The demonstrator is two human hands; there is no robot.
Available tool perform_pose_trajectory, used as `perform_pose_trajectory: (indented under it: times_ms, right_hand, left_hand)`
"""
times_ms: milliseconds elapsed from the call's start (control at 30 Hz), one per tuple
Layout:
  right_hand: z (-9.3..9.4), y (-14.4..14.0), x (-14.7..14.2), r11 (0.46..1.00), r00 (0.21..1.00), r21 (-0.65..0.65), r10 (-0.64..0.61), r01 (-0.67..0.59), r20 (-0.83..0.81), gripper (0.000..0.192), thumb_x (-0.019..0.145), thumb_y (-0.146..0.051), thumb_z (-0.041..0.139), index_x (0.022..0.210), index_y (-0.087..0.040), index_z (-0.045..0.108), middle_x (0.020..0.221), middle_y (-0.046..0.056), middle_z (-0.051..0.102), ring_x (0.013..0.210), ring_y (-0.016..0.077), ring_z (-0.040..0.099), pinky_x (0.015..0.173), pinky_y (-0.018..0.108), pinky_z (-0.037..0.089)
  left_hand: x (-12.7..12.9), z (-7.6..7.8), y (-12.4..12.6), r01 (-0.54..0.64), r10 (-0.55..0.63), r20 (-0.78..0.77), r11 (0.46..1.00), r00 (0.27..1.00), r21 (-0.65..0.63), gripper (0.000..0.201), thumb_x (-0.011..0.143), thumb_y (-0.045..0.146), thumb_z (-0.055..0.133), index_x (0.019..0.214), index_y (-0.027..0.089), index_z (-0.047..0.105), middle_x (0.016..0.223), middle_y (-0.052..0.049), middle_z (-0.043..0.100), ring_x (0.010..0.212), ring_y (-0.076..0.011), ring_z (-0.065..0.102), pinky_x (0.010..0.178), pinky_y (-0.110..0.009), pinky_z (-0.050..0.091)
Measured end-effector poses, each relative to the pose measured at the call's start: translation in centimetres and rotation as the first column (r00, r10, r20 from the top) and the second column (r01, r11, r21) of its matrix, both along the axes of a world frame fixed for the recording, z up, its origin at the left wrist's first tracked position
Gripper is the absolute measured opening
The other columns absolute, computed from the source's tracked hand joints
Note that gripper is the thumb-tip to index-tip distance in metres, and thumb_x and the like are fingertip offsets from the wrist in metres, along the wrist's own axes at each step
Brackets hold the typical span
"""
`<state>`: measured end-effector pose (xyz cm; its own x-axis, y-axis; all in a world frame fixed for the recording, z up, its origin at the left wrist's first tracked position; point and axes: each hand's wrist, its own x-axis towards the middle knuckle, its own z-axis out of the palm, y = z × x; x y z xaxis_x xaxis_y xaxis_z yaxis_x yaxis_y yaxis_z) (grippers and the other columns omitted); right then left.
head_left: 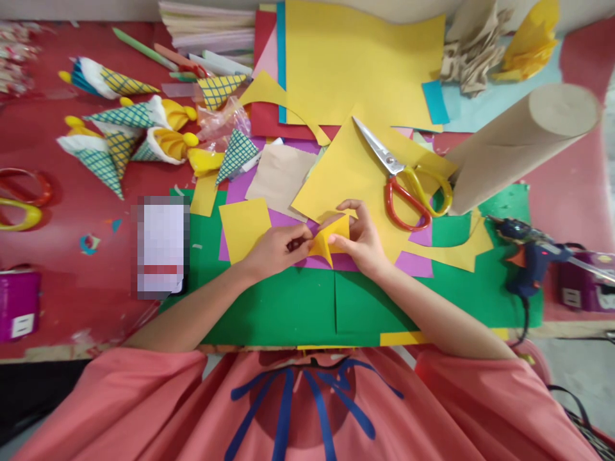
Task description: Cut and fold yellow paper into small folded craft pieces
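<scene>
Now both hands pinch one small yellow paper piece [330, 238] above the green sheet [288, 307] on the surface. The left hand [273, 251] has its fingers closed on the left edge of the piece, and the right hand [362, 242] grasps the right edge, with the index finger curved over the top. How the paper is folded is hard to make out, because the fingers hide its middle. Both forearms come from the bottom of the view and meet at the centre, wrists low. The scissors [408, 182] lie just beyond the right hand, and a glue gun [526, 256] rests further right.
</scene>
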<state>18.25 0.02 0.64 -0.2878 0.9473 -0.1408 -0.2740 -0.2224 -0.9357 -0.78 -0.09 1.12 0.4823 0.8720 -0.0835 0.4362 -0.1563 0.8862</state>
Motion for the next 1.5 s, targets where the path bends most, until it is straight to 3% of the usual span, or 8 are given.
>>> perform_pose_trajectory:
  times_ms: [133, 267, 367, 467, 633, 900, 1200, 1500]
  right_hand:
    - [0.3, 0.1, 0.4, 0.992, 0.989, 0.041, 0.112, -0.116, 0.096, 0.041, 0.068, -0.044, 0.079, 0.092, -0.024, 0.051, 0.086, 0.000, 0.065, 0.081, 0.0157, 0.065, 0.074, 0.031, 0.055]
    - [0.2, 0.0, 0.4, 0.989, 0.985, 0.036, 0.136, -0.141, 0.101, 0.026, 0.071, -0.032, 0.074, 0.090, -0.022, 0.059, 0.086, 0.000, 0.065, 0.080, 0.0141, 0.065, 0.073, 0.029, 0.055]
    - [0.1, -0.1, 0.3, 0.993, 0.988, 0.050, 0.105, -0.111, 0.111, 0.022, 0.073, -0.025, 0.070, 0.093, -0.023, 0.062, 0.093, 0.001, 0.068, 0.090, 0.0153, 0.066, 0.080, 0.031, 0.055]
    - [0.0, -0.1, 0.3, 0.996, 0.985, 0.073, 0.040, -0.052, 0.167, 0.018, 0.074, -0.023, 0.067, 0.092, -0.023, 0.064, 0.094, 0.001, 0.069, 0.092, 0.0163, 0.066, 0.081, 0.032, 0.054]
    - [-0.4, -0.2, 0.3, 0.992, 0.972, 0.104, -0.091, 0.069, 0.218, 0.014, 0.071, -0.018, 0.066, 0.084, -0.020, 0.061, 0.083, -0.001, 0.066, 0.080, 0.0142, 0.065, 0.075, 0.029, 0.053]
    - [-0.4, -0.3, 0.4, 0.988, 0.974, 0.156, -0.050, 0.016, 0.219, 0.022, 0.072, -0.014, 0.058, 0.092, -0.019, 0.064, 0.095, 0.002, 0.070, 0.093, 0.0156, 0.066, 0.084, 0.030, 0.053]
    - [-1.1, -0.2, 0.4, 0.987, 0.973, 0.150, -0.088, 0.056, 0.216, 0.020, 0.075, -0.017, 0.061, 0.095, -0.021, 0.065, 0.094, 0.002, 0.069, 0.090, 0.0144, 0.067, 0.080, 0.027, 0.053]
    - [-1.0, -0.2, 0.4, 0.983, 0.970, 0.170, -0.105, 0.068, 0.219, 0.031, 0.066, -0.009, 0.052, 0.091, -0.020, 0.064, 0.094, 0.002, 0.069, 0.092, 0.0153, 0.066, 0.085, 0.030, 0.052]
  left_hand:
    - [0.0, 0.0, -0.2, 0.008, -0.008, 0.004, 1.000, 1.000, 0.022, 0.023, 0.086, 0.034, 0.056, 0.071, 0.018, 0.056, 0.053, 0.007, 0.048, 0.045, -0.0048, 0.038, 0.043, -0.016, 0.027]
    - [0.0, 0.1, -0.2, 0.031, -0.032, 0.013, 0.999, 0.999, 0.033, 0.021, 0.086, 0.033, 0.056, 0.072, 0.018, 0.056, 0.054, 0.007, 0.049, 0.046, -0.0050, 0.040, 0.045, -0.016, 0.029]
    - [-0.1, 0.1, -0.1, 0.052, -0.052, 0.003, 0.998, 0.999, 0.020, 0.019, 0.088, 0.034, 0.054, 0.077, 0.018, 0.058, 0.056, 0.006, 0.052, 0.048, -0.0059, 0.046, 0.047, -0.017, 0.033]
    - [-0.4, -0.2, -0.2, 0.060, -0.059, 0.058, 0.998, 0.997, -0.024, 0.024, 0.092, 0.039, 0.047, 0.098, 0.020, 0.060, 0.074, 0.001, 0.064, 0.060, -0.0092, 0.058, 0.056, -0.018, 0.043]
    - [-0.5, -0.8, -0.6, 0.046, -0.019, 0.225, 0.992, 0.974, -0.117, 0.043, 0.084, 0.039, 0.064, 0.121, 0.023, 0.048, 0.106, -0.005, 0.068, 0.092, -0.0159, 0.068, 0.078, -0.024, 0.055]
    - [-0.5, -1.1, -0.5, -0.025, 0.063, 0.239, 0.987, 0.969, -0.158, 0.030, 0.090, 0.033, 0.057, 0.117, 0.020, 0.057, 0.093, -0.004, 0.071, 0.071, -0.0102, 0.069, 0.070, -0.020, 0.057]
    - [-0.3, -0.7, -0.2, -0.076, 0.108, 0.243, 0.987, 0.964, -0.140, 0.034, 0.088, 0.034, 0.059, 0.119, 0.019, 0.062, 0.088, -0.004, 0.073, 0.071, -0.0106, 0.069, 0.070, -0.019, 0.058]
    - [-0.2, -0.6, -0.2, -0.118, 0.137, 0.162, 0.985, 0.977, -0.122, 0.036, 0.088, 0.036, 0.058, 0.115, 0.015, 0.068, 0.084, -0.006, 0.075, 0.066, -0.0120, 0.071, 0.065, -0.019, 0.059]
